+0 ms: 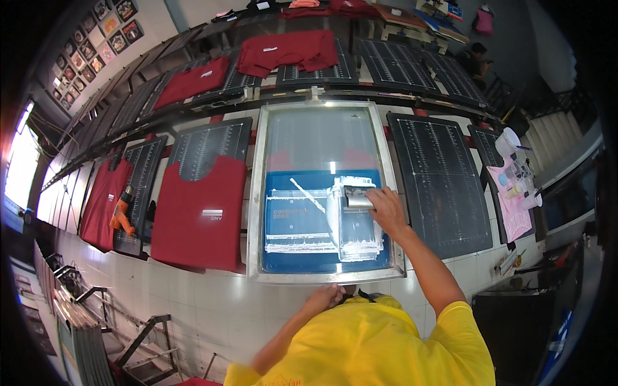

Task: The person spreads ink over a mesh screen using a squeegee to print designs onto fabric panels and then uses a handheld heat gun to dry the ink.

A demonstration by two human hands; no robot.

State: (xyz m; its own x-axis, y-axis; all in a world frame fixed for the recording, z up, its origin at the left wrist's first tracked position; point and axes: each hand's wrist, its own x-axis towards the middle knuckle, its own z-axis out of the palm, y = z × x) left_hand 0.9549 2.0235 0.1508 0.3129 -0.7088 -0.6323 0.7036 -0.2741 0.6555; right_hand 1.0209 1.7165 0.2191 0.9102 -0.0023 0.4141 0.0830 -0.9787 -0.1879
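The right hand (pixel 384 209) holds a flat metal tool (pixel 359 202), with its fingers clamped on the top of it. The tool is on the right side of a big screen (pixel 283 182), inside its silver frame (pixel 256 199). White paste (pixel 358 252) lies in thick streaks around it. This looks like the step of spreading the paste. The next move seems to need a tight grip, with the tool kept straight and pushed evenly. The left hand (pixel 327 294) is by the near edge of the frame. Its fingers look bent, but I cannot tell if they hold anything.

The worktop (pixel 444 222) is a row of dark, flat boards with white marks. One red shirt (pixel 193 225) lies just left of the frame. Further left, an orange heat gun (pixel 120 215) is beside another red shirt (pixel 96 219). To the right are a white tub (pixel 507 140) and a pink cloth (pixel 512 215). More red shirts lie on the far boards. Small pictures (pixel 84 55) cover part of the wall, and stairs (pixel 547 145) show on the right.
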